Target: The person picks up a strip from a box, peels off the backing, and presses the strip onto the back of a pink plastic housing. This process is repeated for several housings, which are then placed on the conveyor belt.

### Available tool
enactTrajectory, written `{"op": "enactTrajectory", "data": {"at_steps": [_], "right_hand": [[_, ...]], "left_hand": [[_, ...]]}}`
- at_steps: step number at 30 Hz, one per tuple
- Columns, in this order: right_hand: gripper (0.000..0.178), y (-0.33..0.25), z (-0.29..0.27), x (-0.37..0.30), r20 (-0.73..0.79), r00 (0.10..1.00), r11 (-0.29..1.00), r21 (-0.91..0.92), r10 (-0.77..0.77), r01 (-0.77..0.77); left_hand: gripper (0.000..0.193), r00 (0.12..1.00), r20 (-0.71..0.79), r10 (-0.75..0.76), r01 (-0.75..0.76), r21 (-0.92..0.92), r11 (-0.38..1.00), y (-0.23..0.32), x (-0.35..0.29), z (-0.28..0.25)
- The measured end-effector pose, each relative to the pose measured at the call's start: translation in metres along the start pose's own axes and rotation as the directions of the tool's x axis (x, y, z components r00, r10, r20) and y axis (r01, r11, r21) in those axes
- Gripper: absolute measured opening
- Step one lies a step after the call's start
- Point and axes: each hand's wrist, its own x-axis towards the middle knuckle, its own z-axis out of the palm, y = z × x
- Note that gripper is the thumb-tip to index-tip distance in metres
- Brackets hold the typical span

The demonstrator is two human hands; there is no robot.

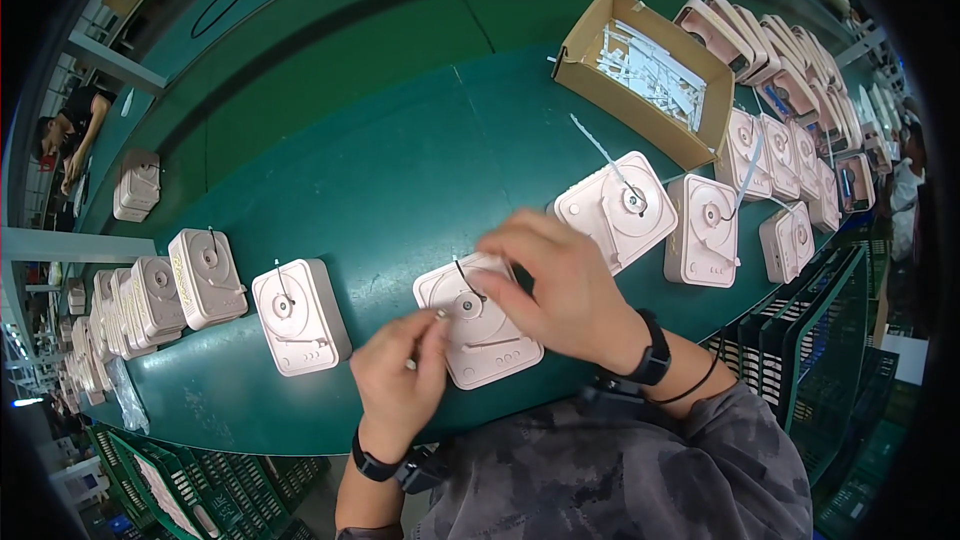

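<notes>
In front of me lies a pale pink housing, shaped like a small record player, with a round disc and a moulded arm on its face. A short dark wire with a light tip rises from its disc. My left hand is at the housing's left side, thumb and forefinger pinched on a tiny light piece too small to name. My right hand hovers over the housing's upper right, beside the wire. Its fingers are bent and slightly blurred, the thumb apart from the forefinger, with nothing visible between them.
More pink housings stand left and right, with rows beyond both. One at the right carries a pale strip. A cardboard box of white strips sits behind. Green crates stand beside the table. A person is at far left.
</notes>
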Motion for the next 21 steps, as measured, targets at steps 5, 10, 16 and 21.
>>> {"op": "enactTrajectory", "data": {"at_steps": [5, 10, 16, 21], "right_hand": [[0.012, 0.02, 0.026, 0.008, -0.154, 0.971, 0.962, -0.235, -0.181, 0.142], [0.009, 0.014, 0.035, 0.005, -0.058, 0.959, 0.92, -0.304, -0.277, 0.247], [0.009, 0.022, 0.03, 0.005, -0.033, 0.969, 0.956, -0.174, -0.245, 0.236], [0.009, 0.031, 0.024, 0.006, -0.019, 0.973, 0.97, -0.085, -0.231, 0.228]], "left_hand": [[0.011, 0.968, -0.027, -0.251, 0.235, -0.266, 0.935, -0.016, 0.017, 0.005], [0.009, 0.992, 0.005, -0.129, 0.127, -0.214, 0.968, -0.013, 0.025, 0.009], [0.008, 0.994, 0.024, -0.106, 0.108, -0.127, 0.986, -0.009, 0.023, 0.014], [0.007, 0.988, 0.08, -0.13, 0.141, -0.16, 0.977, -0.012, 0.025, 0.008]]}}
